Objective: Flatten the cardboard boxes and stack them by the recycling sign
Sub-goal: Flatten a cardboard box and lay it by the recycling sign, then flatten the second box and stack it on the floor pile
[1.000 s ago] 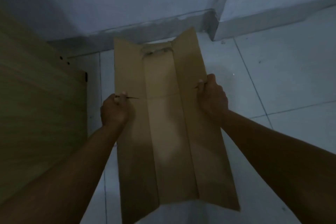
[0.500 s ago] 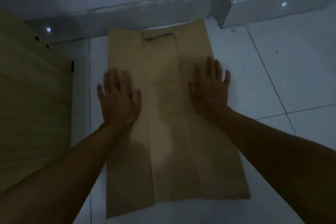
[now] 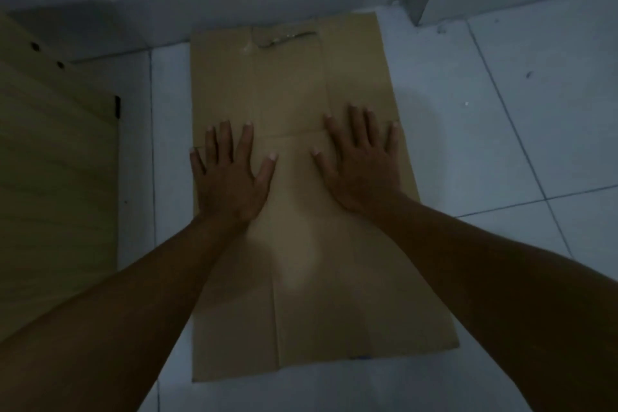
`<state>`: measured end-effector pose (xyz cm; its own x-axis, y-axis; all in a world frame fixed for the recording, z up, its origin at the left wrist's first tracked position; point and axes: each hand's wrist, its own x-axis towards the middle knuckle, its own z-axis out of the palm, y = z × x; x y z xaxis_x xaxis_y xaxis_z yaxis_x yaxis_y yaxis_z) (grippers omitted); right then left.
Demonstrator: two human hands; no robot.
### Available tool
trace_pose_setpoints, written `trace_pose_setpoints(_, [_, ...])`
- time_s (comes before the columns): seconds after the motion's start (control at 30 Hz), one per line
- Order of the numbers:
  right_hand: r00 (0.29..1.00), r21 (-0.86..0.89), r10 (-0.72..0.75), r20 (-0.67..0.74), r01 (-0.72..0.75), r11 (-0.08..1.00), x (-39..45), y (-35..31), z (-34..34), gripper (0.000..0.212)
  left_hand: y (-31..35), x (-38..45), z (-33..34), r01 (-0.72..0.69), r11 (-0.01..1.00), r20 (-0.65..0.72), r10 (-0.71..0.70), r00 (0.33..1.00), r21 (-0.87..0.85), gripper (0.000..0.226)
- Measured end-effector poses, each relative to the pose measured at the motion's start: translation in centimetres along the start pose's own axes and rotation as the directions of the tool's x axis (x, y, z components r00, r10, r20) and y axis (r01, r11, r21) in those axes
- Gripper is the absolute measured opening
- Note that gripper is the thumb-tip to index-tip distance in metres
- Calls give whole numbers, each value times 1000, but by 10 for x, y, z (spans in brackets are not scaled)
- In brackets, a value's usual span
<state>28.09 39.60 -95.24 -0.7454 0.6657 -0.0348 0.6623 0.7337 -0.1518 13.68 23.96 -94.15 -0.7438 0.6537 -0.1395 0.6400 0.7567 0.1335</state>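
Cardboard box (image 3: pixel 301 244), flattened, lying on the tiled floor (image 3: pixel 501 144) near the wall base — left hand (image 3: pixel 230 184) and right hand (image 3: pixel 361 170) palm-down upon it, each grip spread flat, fingers splayed — wooden panel (image 3: pixel 57 177) to its left.

— Obstructions?
— Both forearms cover the flattened cardboard box (image 3: pixel 294 84) along its near half; the palms hide the panels beneath them.
— Cut-offs?
— The wooden board (image 3: pixel 57 184) runs off the left edge. Elbows fall outside the frame.
— Legibility?
— Dim light; the torn mark near the box's far end is indistinct.
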Motion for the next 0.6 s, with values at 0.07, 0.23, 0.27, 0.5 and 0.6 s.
trace_pose_setpoints(0.07, [999, 5, -5, 47, 5, 1000, -1, 0, -13, 67, 4, -6, -16, -9, 1000, 22, 9, 1000, -4, 70])
trace_pose_setpoints(0.23, [995, 51, -81, 53, 78, 996, -37, -12, -104, 58, 22, -44, -110, -71, 997, -42, 71, 997, -10, 63])
trace_pose_setpoints(0.27, [993, 55, -119, 19, 118, 992, -46, -17, -132, 56, 26, -52, -135, -85, 996, -63, 84, 994, -12, 60])
trace_pose_setpoints(0.5, [958, 186, -222, -179, 255, 949, -69, -65, -374, 49, 46, -105, -378, -194, 980, -273, 172, 947, -53, 46])
trace_pose_setpoints(0.6, [920, 187, -277, -277, 335, 923, -67, -94, -487, 46, 53, -121, -500, -188, 980, -336, 156, 929, -66, 44])
